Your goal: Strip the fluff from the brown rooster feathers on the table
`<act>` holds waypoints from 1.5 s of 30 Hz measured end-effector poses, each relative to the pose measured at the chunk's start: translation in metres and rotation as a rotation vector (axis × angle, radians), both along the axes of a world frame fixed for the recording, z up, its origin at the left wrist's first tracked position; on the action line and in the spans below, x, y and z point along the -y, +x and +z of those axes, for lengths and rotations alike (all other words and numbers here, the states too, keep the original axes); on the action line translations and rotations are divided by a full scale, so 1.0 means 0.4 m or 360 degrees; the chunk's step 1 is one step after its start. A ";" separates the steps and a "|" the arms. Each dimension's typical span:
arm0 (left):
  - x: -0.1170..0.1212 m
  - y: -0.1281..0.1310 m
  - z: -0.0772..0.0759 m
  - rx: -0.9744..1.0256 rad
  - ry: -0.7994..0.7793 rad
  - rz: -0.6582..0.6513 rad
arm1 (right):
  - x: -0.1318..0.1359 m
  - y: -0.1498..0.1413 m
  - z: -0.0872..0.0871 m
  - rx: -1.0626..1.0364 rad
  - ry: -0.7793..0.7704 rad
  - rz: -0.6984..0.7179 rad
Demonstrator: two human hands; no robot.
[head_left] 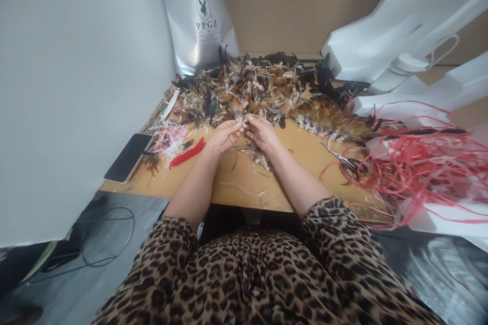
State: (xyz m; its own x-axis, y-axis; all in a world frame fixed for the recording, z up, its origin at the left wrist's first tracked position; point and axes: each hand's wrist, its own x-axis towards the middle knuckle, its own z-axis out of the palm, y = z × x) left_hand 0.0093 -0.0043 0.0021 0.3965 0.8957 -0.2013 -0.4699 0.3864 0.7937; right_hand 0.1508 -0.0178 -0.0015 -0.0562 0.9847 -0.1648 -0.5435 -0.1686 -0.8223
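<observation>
My left hand point(227, 135) and my right hand point(261, 132) meet over the middle of the table, fingertips almost touching. Between them is a small pale feather point(240, 116), pinched by its base; the fingers hide part of it. Both hands are closed in a pinch. Just beyond lies a wide heap of brown and black feathers point(263, 84). Under my right wrist are loose feather scraps point(260, 157). A red strip point(187, 154) rests on the wood left of my left forearm.
A phone point(128, 157) lies at the left edge beside white and pink scraps point(170, 138). Scissors point(345, 160) lie right, near tangled red ribbons point(423, 167). A silver bag point(202, 15) stands behind the heap. White foam pieces point(366, 30) are at the back right.
</observation>
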 end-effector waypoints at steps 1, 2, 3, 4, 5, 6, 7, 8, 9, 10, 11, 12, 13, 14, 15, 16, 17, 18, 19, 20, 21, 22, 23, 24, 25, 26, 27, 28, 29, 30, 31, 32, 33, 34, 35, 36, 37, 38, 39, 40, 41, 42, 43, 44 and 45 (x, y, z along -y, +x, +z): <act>-0.002 0.000 -0.002 -0.0022 0.0060 0.0033 | -0.001 -0.001 0.001 0.0007 -0.0026 -0.0032; -0.003 -0.001 -0.004 -0.0039 0.0107 0.0065 | -0.001 -0.002 0.001 0.0020 -0.0038 -0.0051; -0.004 -0.001 -0.005 -0.0055 0.0142 0.0093 | -0.001 -0.004 0.001 0.0044 -0.0037 -0.0054; -0.004 -0.002 -0.006 -0.0076 0.0168 0.0113 | 0.000 -0.006 0.001 0.0075 -0.0022 -0.0046; -0.004 -0.002 -0.007 -0.0106 0.0188 0.0123 | 0.001 -0.008 0.000 0.0110 -0.0004 -0.0037; -0.003 -0.001 -0.007 -0.0139 0.0203 0.0122 | 0.001 -0.010 -0.002 0.0138 0.0015 -0.0034; -0.002 -0.001 -0.008 -0.0169 0.0218 0.0115 | 0.001 -0.012 -0.004 0.0156 0.0033 -0.0038; -0.002 0.000 -0.009 -0.0187 0.0230 0.0103 | 0.001 -0.012 -0.005 0.0162 0.0048 -0.0046; -0.002 0.000 -0.010 -0.0187 0.0238 0.0088 | 0.001 -0.012 -0.007 0.0158 0.0061 -0.0055; -0.003 0.000 -0.012 -0.0170 0.0239 0.0071 | -0.001 -0.011 -0.009 0.0149 0.0073 -0.0064; -0.004 0.000 -0.014 -0.0138 0.0232 0.0058 | -0.002 -0.009 -0.010 0.0142 0.0088 -0.0068; -0.006 -0.001 -0.016 -0.0101 0.0213 0.0049 | -0.004 -0.007 -0.011 0.0143 0.0104 -0.0068; -0.008 -0.002 -0.017 -0.0070 0.0182 0.0045 | -0.006 -0.004 -0.011 0.0151 0.0117 -0.0071; -0.010 -0.003 -0.019 -0.0055 0.0142 0.0046 | -0.007 -0.002 -0.012 0.0164 0.0129 -0.0081; -0.012 -0.005 -0.020 -0.0061 0.0097 0.0051 | -0.009 0.000 -0.012 0.0182 0.0138 -0.0088; -0.013 -0.006 -0.020 -0.0082 0.0053 0.0054 | -0.011 0.001 -0.014 0.0208 0.0146 -0.0095; -0.013 -0.007 -0.020 -0.0110 0.0017 0.0049 | -0.012 0.002 -0.015 0.0240 0.0153 -0.0101; -0.013 -0.007 -0.020 -0.0138 -0.0007 0.0034 | -0.013 0.002 -0.017 0.0278 0.0162 -0.0108; -0.012 -0.007 -0.019 -0.0160 -0.0022 0.0015 | -0.013 0.002 -0.019 0.0320 0.0172 -0.0117; -0.011 -0.007 -0.018 -0.0174 -0.0029 -0.0002 | -0.013 0.001 -0.020 0.0366 0.0179 -0.0128; -0.011 -0.006 -0.018 -0.0185 -0.0033 -0.0015 | -0.014 0.001 -0.022 0.0408 0.0182 -0.0142; -0.010 -0.006 -0.018 -0.0193 -0.0033 -0.0021 | -0.013 0.000 -0.022 0.0444 0.0187 -0.0161; -0.010 -0.005 -0.019 -0.0201 -0.0029 -0.0022 | -0.013 0.000 -0.023 0.0476 0.0197 -0.0178; -0.010 -0.005 -0.020 -0.0206 -0.0021 -0.0024 | -0.013 0.000 -0.022 0.0503 0.0214 -0.0195; -0.010 -0.004 -0.021 -0.0209 -0.0008 -0.0029 | -0.012 0.000 -0.021 0.0524 0.0238 -0.0208; -0.011 -0.004 -0.023 -0.0210 0.0008 -0.0037 | -0.011 0.000 -0.020 0.0540 0.0267 -0.0215; -0.011 -0.004 -0.025 -0.0208 0.0025 -0.0046 | -0.011 -0.001 -0.019 0.0552 0.0295 -0.0220; -0.012 -0.003 -0.026 -0.0207 0.0041 -0.0051 | -0.010 -0.001 -0.019 0.0560 0.0318 -0.0220; -0.013 -0.003 -0.028 -0.0209 0.0055 -0.0053 | -0.010 -0.001 -0.019 0.0564 0.0332 -0.0218; -0.013 -0.002 -0.029 -0.0214 0.0069 -0.0052 | -0.009 0.000 -0.020 0.0567 0.0338 -0.0219; -0.013 -0.002 -0.029 -0.0223 0.0085 -0.0052 | -0.009 0.000 -0.020 0.0572 0.0338 -0.0223; -0.013 -0.001 -0.030 -0.0234 0.0101 -0.0052 | -0.008 0.000 -0.021 0.0580 0.0336 -0.0229; -0.013 -0.001 -0.030 -0.0248 0.0118 -0.0052 | -0.007 0.000 -0.021 0.0587 0.0335 -0.0235; -0.012 -0.001 -0.031 -0.0264 0.0136 -0.0053 | -0.007 0.000 -0.021 0.0590 0.0337 -0.0241; -0.012 -0.001 -0.032 -0.0281 0.0154 -0.0056 | -0.005 -0.001 -0.019 0.0587 0.0338 -0.0245; -0.012 -0.002 -0.033 -0.0302 0.0174 -0.0057 | -0.004 -0.001 -0.018 0.0579 0.0337 -0.0242; -0.011 -0.002 -0.033 -0.0327 0.0194 -0.0057 | -0.002 -0.002 -0.015 0.0565 0.0334 -0.0231; -0.011 -0.002 -0.034 -0.0350 0.0217 -0.0058 | -0.001 -0.003 -0.012 0.0550 0.0328 -0.0217; -0.011 -0.003 -0.033 -0.0367 0.0241 -0.0055 | 0.000 -0.004 -0.009 0.0540 0.0321 -0.0201; -0.011 -0.004 -0.032 -0.0371 0.0262 -0.0044 | 0.000 -0.003 -0.006 0.0543 0.0317 -0.0189; -0.012 -0.004 -0.030 -0.0358 0.0274 -0.0022 | -0.001 -0.001 -0.004 0.0562 0.0321 -0.0192; -0.012 -0.006 -0.027 -0.0328 0.0278 0.0015 | -0.003 0.003 -0.002 0.0598 0.0329 -0.0216; -0.013 -0.007 -0.024 -0.0289 0.0271 0.0061 | -0.006 0.010 -0.001 0.0656 0.0346 -0.0265; -0.015 -0.009 -0.021 -0.0245 0.0259 0.0113 | -0.011 0.020 -0.002 0.0733 0.0377 -0.0335; -0.017 -0.011 -0.018 -0.0201 0.0243 0.0167 | -0.016 0.032 -0.003 0.0815 0.0417 -0.0418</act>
State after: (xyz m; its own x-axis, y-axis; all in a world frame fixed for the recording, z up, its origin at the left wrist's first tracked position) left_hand 0.0049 0.0024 -0.0052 0.2800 0.9545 -0.1025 -0.3945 0.2117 0.8942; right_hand 0.1634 -0.0112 -0.0027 0.2153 0.9662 0.1416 -0.0659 0.1590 -0.9851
